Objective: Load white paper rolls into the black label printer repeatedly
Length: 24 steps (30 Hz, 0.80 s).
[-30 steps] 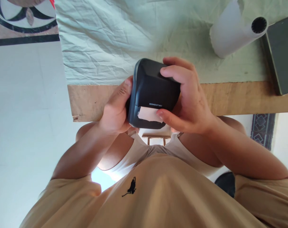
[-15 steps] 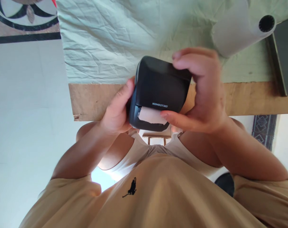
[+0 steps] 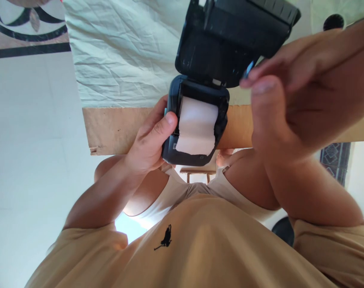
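A black label printer (image 3: 196, 160) is held over the table's front edge, its lid (image 3: 223, 48) swung up and back. Inside the bay sits a roll of white label paper (image 3: 198, 120), its torn end lying over the front. My left hand (image 3: 153, 136) grips the printer's left side, thumb on the rim and fingers mostly hidden beneath. At the lid's right corner is my right hand (image 3: 286, 88), slightly blurred. One fingertip appears to touch the lid's edge, with the thumb apart from it. A small bluish-white spot (image 3: 249, 69) shows on the lid by that fingertip.
A pale green cloth (image 3: 118, 52) covers the table behind a bare wooden edge (image 3: 112, 130). Behind my right hand, the dark round end (image 3: 333, 22) of a white object shows at the upper right. My legs are below the table edge.
The printer's lid has gone from closed to raised, baring the paper roll. My right hand has moved right from the printer's front and top corner. My left hand keeps its hold.
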Each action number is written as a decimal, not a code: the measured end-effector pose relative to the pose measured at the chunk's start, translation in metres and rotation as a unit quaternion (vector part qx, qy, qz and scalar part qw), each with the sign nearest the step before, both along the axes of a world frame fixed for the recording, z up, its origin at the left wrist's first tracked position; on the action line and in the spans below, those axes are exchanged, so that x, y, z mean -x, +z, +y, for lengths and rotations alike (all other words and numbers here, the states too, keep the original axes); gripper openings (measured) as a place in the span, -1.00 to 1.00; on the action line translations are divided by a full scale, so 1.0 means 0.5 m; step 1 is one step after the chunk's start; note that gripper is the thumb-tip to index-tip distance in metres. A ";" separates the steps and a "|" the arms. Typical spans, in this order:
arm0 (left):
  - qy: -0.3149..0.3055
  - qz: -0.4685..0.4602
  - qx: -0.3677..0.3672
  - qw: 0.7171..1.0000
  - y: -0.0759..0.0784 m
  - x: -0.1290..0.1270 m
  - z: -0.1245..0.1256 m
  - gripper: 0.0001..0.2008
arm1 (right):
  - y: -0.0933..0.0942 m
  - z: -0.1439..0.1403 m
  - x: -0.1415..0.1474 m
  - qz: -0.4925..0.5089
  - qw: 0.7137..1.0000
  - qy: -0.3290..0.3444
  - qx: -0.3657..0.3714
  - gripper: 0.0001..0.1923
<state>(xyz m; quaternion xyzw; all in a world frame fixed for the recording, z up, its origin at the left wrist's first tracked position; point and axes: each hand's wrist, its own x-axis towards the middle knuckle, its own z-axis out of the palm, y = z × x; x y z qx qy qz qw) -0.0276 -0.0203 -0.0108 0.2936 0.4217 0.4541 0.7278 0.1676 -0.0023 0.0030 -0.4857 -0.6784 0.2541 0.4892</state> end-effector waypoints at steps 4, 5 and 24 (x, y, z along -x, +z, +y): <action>-0.022 0.006 -0.002 1.000 0.004 0.006 -0.001 -0.60 | 0.004 -0.009 0.012 -0.182 0.975 -0.033 -0.125 -0.85; -0.023 0.002 -0.005 1.000 0.004 0.005 -0.002 -0.60 | 0.004 -0.013 0.015 -0.217 0.968 -0.028 -0.122 -0.89; -0.007 0.001 -0.024 1.000 -0.015 -0.001 0.001 -0.54 | 0.015 0.001 -0.019 0.011 0.970 0.194 0.147 -0.71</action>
